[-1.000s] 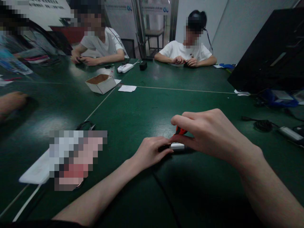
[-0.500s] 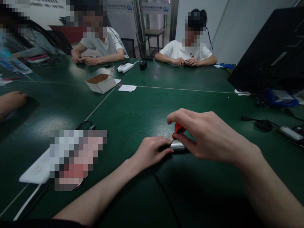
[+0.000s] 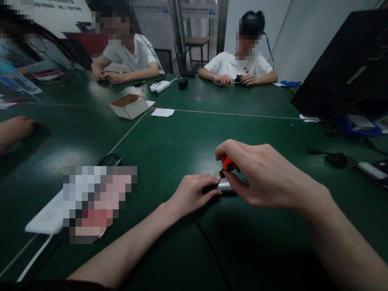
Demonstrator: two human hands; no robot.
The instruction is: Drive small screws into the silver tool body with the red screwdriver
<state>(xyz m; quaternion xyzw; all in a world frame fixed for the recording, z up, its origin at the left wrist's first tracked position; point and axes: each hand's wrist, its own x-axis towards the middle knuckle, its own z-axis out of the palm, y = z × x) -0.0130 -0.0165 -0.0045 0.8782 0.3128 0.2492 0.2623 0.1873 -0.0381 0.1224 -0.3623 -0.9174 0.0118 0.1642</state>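
A silver, black-ended bar-shaped device (image 3: 226, 186) lies on the green table (image 3: 182, 141). My left hand (image 3: 194, 190) is closed on its black left end, thumb on the near side and fingers on the far side. In my right hand (image 3: 254, 171) is a small red-orange and black screwdriver (image 3: 228, 163), pinched between thumb and fingers. Its thin shaft points down and meets the device just beside my left fingertips. Part of the device's right end is hidden behind my right hand. The exact spot under the tip is too small to make out.
To the left lie a white power strip (image 3: 45, 220) and a blurred-out pinkish item. An open cardboard box (image 3: 130, 108) and a paper slip (image 3: 163, 112) are farther back. Two people in white shirts sit opposite; another person's hand (image 3: 18, 128) rests at left. A large black panel (image 3: 342, 68) stands right.
My right hand has shifted very slightly and the screwdriver handle appears turned in its fingers. My left hand and the device stay put. The person opposite on the right has moved their hands apart a little.
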